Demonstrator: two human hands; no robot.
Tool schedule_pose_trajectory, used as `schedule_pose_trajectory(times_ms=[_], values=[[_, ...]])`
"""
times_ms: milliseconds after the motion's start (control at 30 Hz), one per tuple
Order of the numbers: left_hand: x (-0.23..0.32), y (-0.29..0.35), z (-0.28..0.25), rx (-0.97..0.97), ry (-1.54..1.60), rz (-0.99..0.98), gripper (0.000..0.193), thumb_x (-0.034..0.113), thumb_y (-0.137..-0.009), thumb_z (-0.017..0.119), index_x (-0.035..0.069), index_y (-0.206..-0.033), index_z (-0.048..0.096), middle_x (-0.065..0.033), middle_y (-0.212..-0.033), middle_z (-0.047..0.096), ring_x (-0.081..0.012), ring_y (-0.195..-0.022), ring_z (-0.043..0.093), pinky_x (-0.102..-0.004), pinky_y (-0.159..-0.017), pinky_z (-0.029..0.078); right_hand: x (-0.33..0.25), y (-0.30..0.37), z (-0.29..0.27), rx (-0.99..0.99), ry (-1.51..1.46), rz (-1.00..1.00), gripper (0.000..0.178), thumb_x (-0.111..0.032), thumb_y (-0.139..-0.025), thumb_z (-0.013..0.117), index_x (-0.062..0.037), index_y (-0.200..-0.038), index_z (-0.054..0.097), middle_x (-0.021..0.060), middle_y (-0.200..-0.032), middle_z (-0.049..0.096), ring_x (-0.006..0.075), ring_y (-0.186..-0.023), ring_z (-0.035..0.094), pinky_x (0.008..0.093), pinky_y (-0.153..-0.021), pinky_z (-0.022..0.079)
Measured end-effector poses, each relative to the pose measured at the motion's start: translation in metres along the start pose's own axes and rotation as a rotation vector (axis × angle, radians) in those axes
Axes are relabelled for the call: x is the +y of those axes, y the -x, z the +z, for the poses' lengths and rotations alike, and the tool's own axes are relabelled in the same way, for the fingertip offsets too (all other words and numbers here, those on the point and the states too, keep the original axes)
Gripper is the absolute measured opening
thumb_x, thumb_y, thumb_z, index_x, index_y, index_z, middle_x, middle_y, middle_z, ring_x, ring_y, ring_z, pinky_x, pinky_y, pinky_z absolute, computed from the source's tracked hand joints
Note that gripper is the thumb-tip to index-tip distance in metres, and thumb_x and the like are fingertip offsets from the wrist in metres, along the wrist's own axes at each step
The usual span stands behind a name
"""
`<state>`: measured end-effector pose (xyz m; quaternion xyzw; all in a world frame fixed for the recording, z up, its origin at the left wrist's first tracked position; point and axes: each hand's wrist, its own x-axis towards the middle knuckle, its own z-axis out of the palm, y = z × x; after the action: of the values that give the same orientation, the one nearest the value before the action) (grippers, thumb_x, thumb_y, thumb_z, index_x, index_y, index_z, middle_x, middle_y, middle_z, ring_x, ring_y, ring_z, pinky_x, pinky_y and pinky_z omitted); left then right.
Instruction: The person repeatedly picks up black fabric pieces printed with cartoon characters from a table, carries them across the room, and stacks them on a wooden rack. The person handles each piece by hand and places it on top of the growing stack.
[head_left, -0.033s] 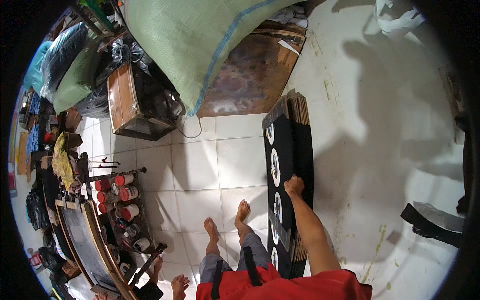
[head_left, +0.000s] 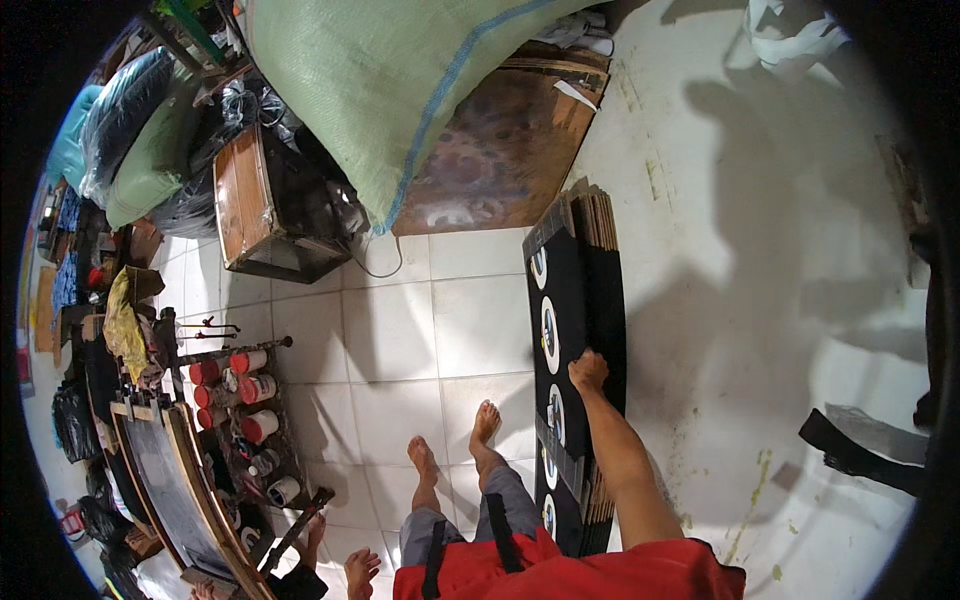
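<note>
My right hand (head_left: pixel 588 371) is closed at the top edge of a black fabric-covered board (head_left: pixel 558 345), printed with a row of white ovals. What exactly the fingers pinch is hidden beneath them. The board stands on edge at the front of a row of similar boards (head_left: pixel 598 225) with brown layered edges, along the white wall. My left hand (head_left: pixel 360 574) hangs low at the lower edge of the view, fingers loosely apart and holding nothing. It is over the tiled floor, beside my leg.
A big green woven sack (head_left: pixel 340 90) sits ahead, against a stained brown board (head_left: pixel 480 160). At the left are a wooden box (head_left: pixel 262 215), jars with red lids (head_left: pixel 255 388) on a rack and a framed screen (head_left: pixel 170 480). Another person's foot (head_left: pixel 313 530) shows at lower left.
</note>
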<state>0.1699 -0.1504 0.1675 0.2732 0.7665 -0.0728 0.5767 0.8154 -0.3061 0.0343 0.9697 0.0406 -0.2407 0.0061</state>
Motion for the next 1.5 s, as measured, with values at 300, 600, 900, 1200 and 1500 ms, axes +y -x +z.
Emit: schedule_pose_trajectory(times_ms=[300, 600, 900, 1200, 1500], values=[[0.044, 0.01, 0.029, -0.041, -0.043, 0.103, 0.039, 0.031, -0.085, 0.059, 0.005, -0.113, 0.05, -0.0104, -0.098, 0.063, -0.0211, -0.083, 0.062, -0.0371, -0.072, 0.045, 0.003, 0.0, -0.003, 0.002, -0.005, 0.039, 0.032, -0.024, -0.071, 0.071, -0.0024, -0.094, 0.062, 0.0188, -0.096, 0.063, 0.033, -0.093, 0.062, 0.0421, -0.082, 0.051], [0.041, -0.004, 0.017, -0.055, -0.048, 0.078, 0.038, 0.033, -0.084, 0.06, 0.007, -0.11, 0.05, -0.0095, -0.098, 0.063, -0.0206, -0.082, 0.062, -0.0379, -0.072, 0.046, 0.007, 0.003, -0.004, 0.024, 0.058, 0.066, 0.035, -0.028, -0.072, 0.071, -0.0039, -0.095, 0.061, 0.0176, -0.1, 0.063, 0.0314, -0.094, 0.063, 0.0408, -0.081, 0.051], [0.036, -0.011, 0.017, -0.051, -0.036, 0.082, 0.037, 0.034, -0.085, 0.059, 0.008, -0.11, 0.05, -0.0088, -0.096, 0.063, -0.02, -0.081, 0.062, -0.0386, -0.072, 0.045, 0.01, 0.002, -0.006, 0.016, 0.045, 0.033, 0.038, -0.027, -0.072, 0.073, -0.0028, -0.098, 0.061, 0.0183, -0.1, 0.063, 0.0322, -0.094, 0.062, 0.0409, -0.081, 0.052], [0.019, -0.016, -0.003, -0.022, -0.039, 0.051, 0.038, 0.033, -0.086, 0.057, 0.007, -0.112, 0.049, -0.0105, -0.096, 0.063, -0.0205, -0.08, 0.062, -0.0389, -0.072, 0.046, 0.011, 0.003, -0.001, 0.036, 0.046, 0.019, 0.037, -0.026, -0.073, 0.07, -0.0017, -0.099, 0.06, 0.019, -0.099, 0.062, 0.0338, -0.093, 0.062, 0.043, -0.079, 0.052], [0.025, -0.034, -0.007, -0.163, -0.02, 0.105, 0.031, 0.031, -0.086, 0.057, 0.008, -0.106, 0.054, -0.0079, -0.092, 0.064, -0.0195, -0.077, 0.062, -0.0358, -0.067, 0.046, 0.005, 0.069, -0.045, 0.317, -0.175, -0.054, 0.048, -0.021, -0.074, 0.069, -0.0011, -0.112, 0.048, 0.0201, -0.104, 0.059, 0.0352, -0.097, 0.059, 0.043, -0.08, 0.049]])
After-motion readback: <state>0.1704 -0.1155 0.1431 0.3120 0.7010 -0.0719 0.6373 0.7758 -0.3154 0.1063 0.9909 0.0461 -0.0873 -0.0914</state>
